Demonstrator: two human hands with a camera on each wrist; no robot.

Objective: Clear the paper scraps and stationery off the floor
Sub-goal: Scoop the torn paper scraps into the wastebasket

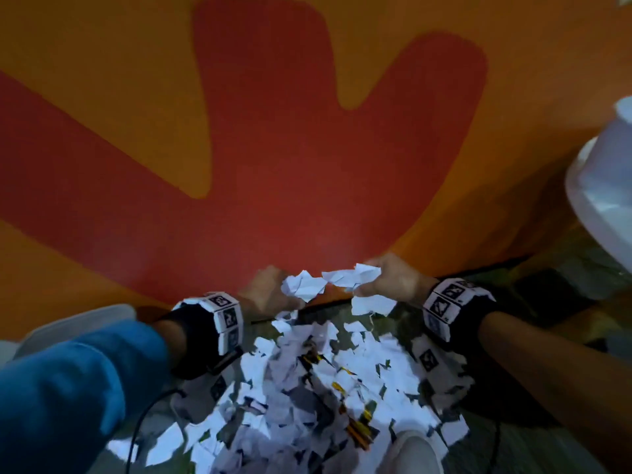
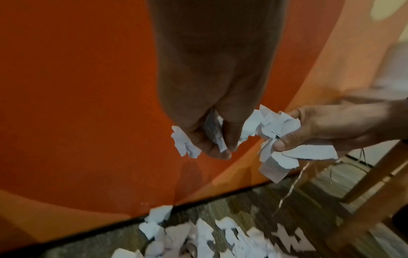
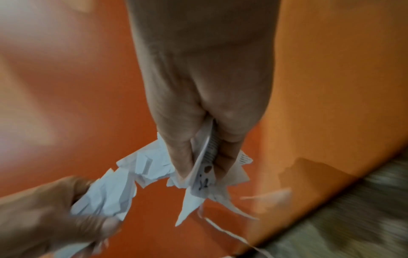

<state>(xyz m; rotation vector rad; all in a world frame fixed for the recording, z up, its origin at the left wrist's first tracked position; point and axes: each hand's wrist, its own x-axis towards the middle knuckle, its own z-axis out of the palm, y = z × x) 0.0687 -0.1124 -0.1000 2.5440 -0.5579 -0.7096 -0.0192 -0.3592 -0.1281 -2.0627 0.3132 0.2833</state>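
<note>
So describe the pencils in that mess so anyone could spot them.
Below both raised hands, white paper scraps cover the floor beside the orange wall. The pencils lie half buried mid-pile, the only yellow-and-black striped sticks among white scraps.

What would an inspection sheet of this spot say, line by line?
Surface: mottled floor beside an orange and red mat.
Job's things: scrap pile on the floor; yellow-black pencils lie among it.
Clutter: nothing seen apart from the scraps.
Grippers: left hand grips a wad of scraps; right hand grips another wad.
Cables: black cable runs from the left wristband.
Surroundings: white container at right; wooden furniture legs behind.
</note>
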